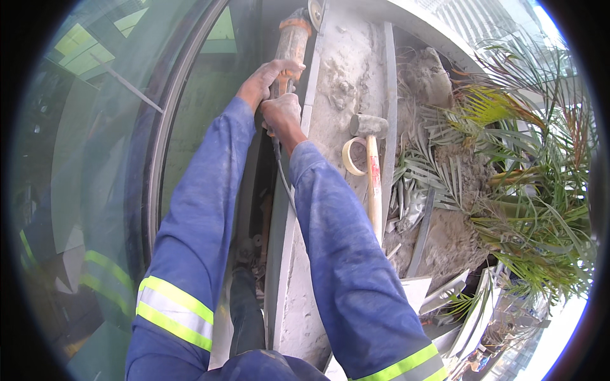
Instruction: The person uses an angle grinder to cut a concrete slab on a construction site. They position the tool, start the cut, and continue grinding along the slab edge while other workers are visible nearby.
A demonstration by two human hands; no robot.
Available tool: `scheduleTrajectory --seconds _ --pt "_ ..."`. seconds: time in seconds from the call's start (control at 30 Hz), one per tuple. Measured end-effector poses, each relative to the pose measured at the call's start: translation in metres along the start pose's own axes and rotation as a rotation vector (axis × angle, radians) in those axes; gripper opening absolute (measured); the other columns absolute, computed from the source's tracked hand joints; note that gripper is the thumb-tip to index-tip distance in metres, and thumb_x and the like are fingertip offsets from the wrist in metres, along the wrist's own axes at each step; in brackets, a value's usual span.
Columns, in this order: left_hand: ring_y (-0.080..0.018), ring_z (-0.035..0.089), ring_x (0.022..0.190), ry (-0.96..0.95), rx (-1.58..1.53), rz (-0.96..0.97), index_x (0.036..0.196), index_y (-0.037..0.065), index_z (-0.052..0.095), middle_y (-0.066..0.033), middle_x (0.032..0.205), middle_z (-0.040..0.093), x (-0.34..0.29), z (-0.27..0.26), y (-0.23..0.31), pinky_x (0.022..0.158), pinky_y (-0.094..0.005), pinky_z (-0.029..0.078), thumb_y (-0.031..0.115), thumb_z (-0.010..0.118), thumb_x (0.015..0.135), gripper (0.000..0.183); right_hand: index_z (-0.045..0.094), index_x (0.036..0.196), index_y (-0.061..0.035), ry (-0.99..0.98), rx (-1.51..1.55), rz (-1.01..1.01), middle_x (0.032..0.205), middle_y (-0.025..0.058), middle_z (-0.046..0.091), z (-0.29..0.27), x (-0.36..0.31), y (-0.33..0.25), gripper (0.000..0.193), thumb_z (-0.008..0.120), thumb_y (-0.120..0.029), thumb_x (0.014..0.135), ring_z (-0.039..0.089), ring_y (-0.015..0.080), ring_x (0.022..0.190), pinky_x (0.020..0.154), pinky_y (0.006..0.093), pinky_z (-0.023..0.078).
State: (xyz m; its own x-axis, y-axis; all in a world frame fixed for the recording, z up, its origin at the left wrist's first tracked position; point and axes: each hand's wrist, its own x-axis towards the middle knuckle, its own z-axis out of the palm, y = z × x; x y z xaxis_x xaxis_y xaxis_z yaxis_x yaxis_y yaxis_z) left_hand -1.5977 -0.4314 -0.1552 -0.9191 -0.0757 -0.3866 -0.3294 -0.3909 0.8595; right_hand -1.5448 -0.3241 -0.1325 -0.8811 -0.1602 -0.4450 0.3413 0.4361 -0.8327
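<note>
Both my hands are closed round a dusty orange angle grinder (293,44) at the top of the view. My left hand (270,77) wraps its body, farther along. Nearer to me, my right hand (283,114) grips the rear handle. The grinder's round disc (315,13) is at the edge of the stone ledge; dust hides whether it touches. A power cord (281,166) hangs below my right hand. To the right of that hand, a mallet (374,171) with a pale wooden handle lies on the ledge, beside a roll of tape (347,156).
A tall glass pane (108,165) with a dark frame stands close on my left. The dust-covered ledge (327,82) runs away from me. Right of it lie rubble, a metal strip (422,232), broken white boards (470,311) and palm fronds (540,171).
</note>
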Motion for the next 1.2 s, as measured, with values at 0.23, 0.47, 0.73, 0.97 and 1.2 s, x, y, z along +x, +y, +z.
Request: scheduleTrajectory --seconds 0.23,0.47,0.73,0.97,1.2 --pt "-0.019 0.069 0.074 -0.062 -0.093 0.029 0.114 0.002 0.063 -0.0091 0.091 0.067 0.018 -0.002 0.015 0.066 -0.0347 0.06 0.029 0.087 0.072 0.055 0.07 0.081 0.0084 0.029 -0.051 0.026 0.071 0.0139 0.07 0.008 0.01 0.008 0.02 0.074 -0.011 0.079 0.07 0.0232 0.058 0.05 0.0375 0.055" --pt "-0.0218 0.07 0.066 -0.062 -0.018 0.027 0.112 0.002 0.062 -0.0104 0.089 0.068 0.023 -0.005 0.02 0.066 -0.0362 0.063 0.029 0.086 0.072 0.054 0.07 0.091 0.0147 -0.014 -0.06 0.04 0.081 0.0249 0.074 0.002 -0.004 -0.004 0.022 0.063 -0.005 0.083 0.077 0.0344 0.071 0.06 0.0417 0.06" --pt "-0.0254 0.071 0.065 -0.048 0.011 0.011 0.114 0.002 0.06 -0.0132 0.087 0.068 0.018 0.0 0.02 0.062 -0.0394 0.062 0.033 0.087 0.069 0.061 0.069 0.091 0.0143 -0.024 -0.048 0.02 0.081 0.0253 0.074 -0.001 -0.008 -0.002 0.023 0.063 -0.006 0.082 0.077 0.034 0.071 0.059 0.042 0.06" --pt "-0.0262 0.072 0.065 -0.056 0.006 0.022 0.114 0.0 0.06 -0.0149 0.088 0.069 0.013 0.001 0.019 0.062 -0.0403 0.062 0.032 0.087 0.069 0.061 0.07 0.095 0.0138 -0.022 -0.073 0.018 0.084 0.0269 0.074 0.0 -0.009 0.002 0.025 0.063 -0.007 0.083 0.077 0.0359 0.075 0.062 0.043 0.061" --pt "-0.0224 0.07 0.063 -0.037 0.008 0.005 0.11 0.003 0.061 -0.0103 0.083 0.068 0.006 0.005 0.02 0.06 -0.0382 0.061 0.031 0.086 0.068 0.056 0.069 0.097 0.0138 -0.036 -0.08 0.038 0.088 0.0284 0.074 0.0 -0.008 0.004 0.026 0.063 -0.008 0.084 0.078 0.0371 0.079 0.066 0.0438 0.062"
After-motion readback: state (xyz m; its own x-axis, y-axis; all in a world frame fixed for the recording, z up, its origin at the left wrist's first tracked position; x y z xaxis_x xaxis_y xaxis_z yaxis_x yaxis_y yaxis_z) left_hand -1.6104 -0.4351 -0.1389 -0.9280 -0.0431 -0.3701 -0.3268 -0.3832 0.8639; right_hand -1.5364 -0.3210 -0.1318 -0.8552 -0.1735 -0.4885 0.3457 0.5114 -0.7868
